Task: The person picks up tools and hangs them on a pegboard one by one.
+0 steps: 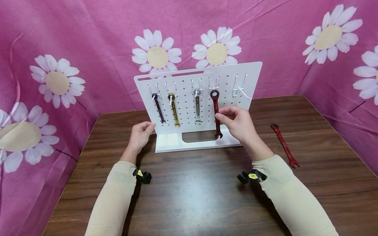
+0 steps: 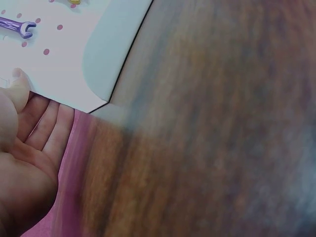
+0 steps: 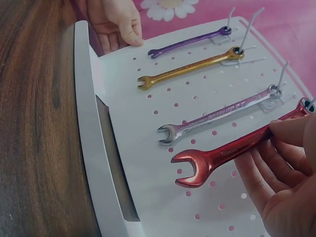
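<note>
My right hand (image 1: 240, 124) pinches a red combination wrench (image 1: 216, 104) by its shaft, thumb in front. Its ring end overlaps the fourth hook in the head view, and its open jaw points down. Fingers of my left hand (image 1: 140, 136) lie behind the left edge of a white pegboard (image 1: 228, 69), the thumb on its front, gripping it near the base. On the board's hooks hang a purple wrench (image 1: 159, 110), a gold wrench (image 1: 175, 113) and a silver wrench (image 1: 197, 105), ring ends up. The right wrist view shows the red wrench (image 3: 229, 153) standing off the board.
Another red wrench (image 1: 284, 144) lies on the brown wooden table (image 1: 189, 193), right of the board. A bare wire hook (image 1: 238, 91) sticks out at the board's right side. Behind the table hangs a pink cloth (image 1: 109, 39) with white flowers.
</note>
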A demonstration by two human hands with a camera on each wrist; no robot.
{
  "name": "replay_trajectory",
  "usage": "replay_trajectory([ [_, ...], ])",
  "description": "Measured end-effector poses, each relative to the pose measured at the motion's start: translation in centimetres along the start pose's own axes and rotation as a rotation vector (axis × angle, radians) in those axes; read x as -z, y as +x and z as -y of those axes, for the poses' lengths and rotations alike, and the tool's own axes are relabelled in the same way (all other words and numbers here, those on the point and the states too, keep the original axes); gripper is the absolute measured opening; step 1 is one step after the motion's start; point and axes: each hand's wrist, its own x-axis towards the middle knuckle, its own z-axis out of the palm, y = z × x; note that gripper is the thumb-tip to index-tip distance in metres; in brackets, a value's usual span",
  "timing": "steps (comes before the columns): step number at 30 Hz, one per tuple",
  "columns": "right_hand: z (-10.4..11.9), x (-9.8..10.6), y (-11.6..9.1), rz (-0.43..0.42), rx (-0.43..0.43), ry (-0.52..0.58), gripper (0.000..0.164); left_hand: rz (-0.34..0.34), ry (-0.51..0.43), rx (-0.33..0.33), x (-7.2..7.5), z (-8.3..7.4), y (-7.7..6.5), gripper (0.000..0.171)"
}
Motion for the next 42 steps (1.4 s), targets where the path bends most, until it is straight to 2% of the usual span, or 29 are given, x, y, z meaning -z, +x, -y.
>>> replay_trajectory([
  [9,-0.5,-0.6,1.2,-0.006,-0.07,0.1,0.027,0.001,-0.007,0.0,-0.1,0.1,0.0,0.033],
  [14,-0.4,-0.7,1.5,-0.011,-0.1,0.119,0.03,0.002,-0.009,-0.006,-0.1,0.2,0.1,0.032],
  [22,-0.6,-0.9,2.3,-0.044,-0.12,0.073,0.031,0.002,-0.021,-0.015,-0.2,0.5,0.3,0.033],
  [29,-1.0,-0.4,2.4,-0.066,-0.129,-0.061,0.031,0.012,-0.018,-0.016,-0.3,0.5,0.3,0.034],
  [37,-1.2,0.0,2.2,-0.069,-0.095,-0.136,0.032,0.001,-0.009,-0.011,-0.2,0.6,0.3,0.035],
  [42,-1.6,0.2,2.1,-0.06,-0.066,-0.134,0.029,-0.002,0.001,-0.004,-0.1,0.3,0.2,0.035],
])
